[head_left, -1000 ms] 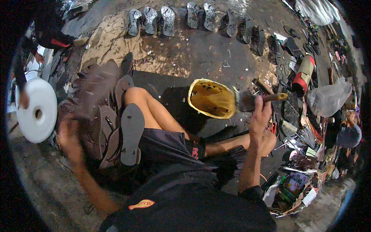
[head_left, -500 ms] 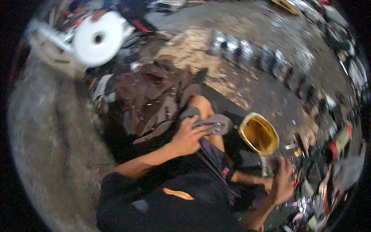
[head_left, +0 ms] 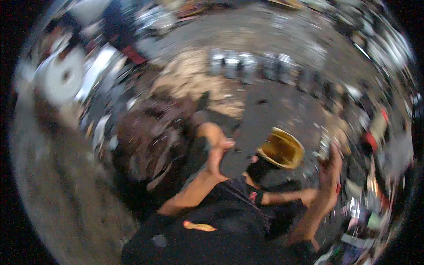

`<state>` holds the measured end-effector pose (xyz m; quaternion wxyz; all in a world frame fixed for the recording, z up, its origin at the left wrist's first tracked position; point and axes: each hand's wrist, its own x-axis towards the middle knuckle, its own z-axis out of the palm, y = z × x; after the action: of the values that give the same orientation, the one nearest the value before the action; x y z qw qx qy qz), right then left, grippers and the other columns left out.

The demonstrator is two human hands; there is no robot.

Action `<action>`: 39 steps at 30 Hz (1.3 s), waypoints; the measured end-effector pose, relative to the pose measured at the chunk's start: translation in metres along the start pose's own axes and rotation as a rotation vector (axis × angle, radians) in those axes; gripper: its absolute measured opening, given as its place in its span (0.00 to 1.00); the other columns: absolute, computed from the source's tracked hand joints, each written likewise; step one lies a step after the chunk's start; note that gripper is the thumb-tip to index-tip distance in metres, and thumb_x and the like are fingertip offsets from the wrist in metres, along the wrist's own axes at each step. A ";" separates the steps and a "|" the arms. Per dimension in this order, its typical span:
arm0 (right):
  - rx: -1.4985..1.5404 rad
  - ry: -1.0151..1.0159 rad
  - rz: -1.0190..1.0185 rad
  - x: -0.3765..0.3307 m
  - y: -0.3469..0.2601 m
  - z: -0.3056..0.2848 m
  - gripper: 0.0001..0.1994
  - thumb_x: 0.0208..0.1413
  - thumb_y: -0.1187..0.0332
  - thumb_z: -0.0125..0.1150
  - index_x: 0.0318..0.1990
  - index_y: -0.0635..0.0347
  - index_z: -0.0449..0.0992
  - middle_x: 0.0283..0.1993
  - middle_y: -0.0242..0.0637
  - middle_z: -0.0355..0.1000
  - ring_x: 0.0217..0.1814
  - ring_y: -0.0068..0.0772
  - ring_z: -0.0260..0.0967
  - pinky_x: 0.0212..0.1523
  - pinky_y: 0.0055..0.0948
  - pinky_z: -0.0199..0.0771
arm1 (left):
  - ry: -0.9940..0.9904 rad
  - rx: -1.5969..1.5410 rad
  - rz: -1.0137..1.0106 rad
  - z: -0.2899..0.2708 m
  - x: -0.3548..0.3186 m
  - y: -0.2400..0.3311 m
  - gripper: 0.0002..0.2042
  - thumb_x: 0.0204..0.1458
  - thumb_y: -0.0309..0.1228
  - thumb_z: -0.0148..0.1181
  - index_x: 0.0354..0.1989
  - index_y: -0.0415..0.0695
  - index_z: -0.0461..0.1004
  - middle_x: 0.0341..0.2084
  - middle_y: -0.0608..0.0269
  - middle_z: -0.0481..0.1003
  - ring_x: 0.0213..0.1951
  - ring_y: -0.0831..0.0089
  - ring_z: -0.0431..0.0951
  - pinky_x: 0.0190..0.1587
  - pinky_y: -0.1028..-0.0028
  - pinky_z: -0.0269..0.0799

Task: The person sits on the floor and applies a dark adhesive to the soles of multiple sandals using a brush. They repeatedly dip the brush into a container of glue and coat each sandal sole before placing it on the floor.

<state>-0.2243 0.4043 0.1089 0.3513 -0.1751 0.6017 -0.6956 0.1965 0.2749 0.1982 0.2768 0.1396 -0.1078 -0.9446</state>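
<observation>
My left hand (head_left: 216, 157) is by my bent knee, its thumb raised. It is closed on a flat dark grey piece (head_left: 235, 164), which looks like a sandal sole, though blur hides its outline. My right hand (head_left: 332, 163) reaches out to the right, its fingers smeared by motion. A pale, shiny narrow thing (head_left: 324, 145) shows at its fingertips; I cannot tell whether it is held. Between the hands stands a yellow-rimmed tub (head_left: 302, 160) with amber-brown liquid inside.
A heap of dark brown pieces (head_left: 148, 132) lies left of my knee. Crumpled tan paper (head_left: 183, 73) is beyond it. Shiny dark rounded objects (head_left: 247, 68) stand in a row ahead. A white roll (head_left: 55, 81) sits far left; mixed clutter (head_left: 357, 212) fills the right.
The view has turned, shifting the surroundings leftward. My left hand has rotated thumb-up, and the grey sole shows less clearly. My right hand has stretched farther forward, past the tub.
</observation>
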 end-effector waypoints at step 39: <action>0.072 0.053 -0.688 -0.032 -0.088 0.147 0.16 0.58 0.72 0.79 0.49 0.69 0.80 0.42 0.39 0.85 0.42 0.23 0.82 0.47 0.24 0.83 | -0.098 0.273 -0.054 0.014 0.013 -0.032 0.33 0.65 0.45 0.54 0.75 0.41 0.62 0.59 0.49 0.77 0.57 0.58 0.81 0.59 0.61 0.80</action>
<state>-0.1290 0.3246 0.2306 0.0864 -0.3373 0.4914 -0.7983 0.1660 0.2962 0.1995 0.2240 0.1326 -0.2446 -0.9340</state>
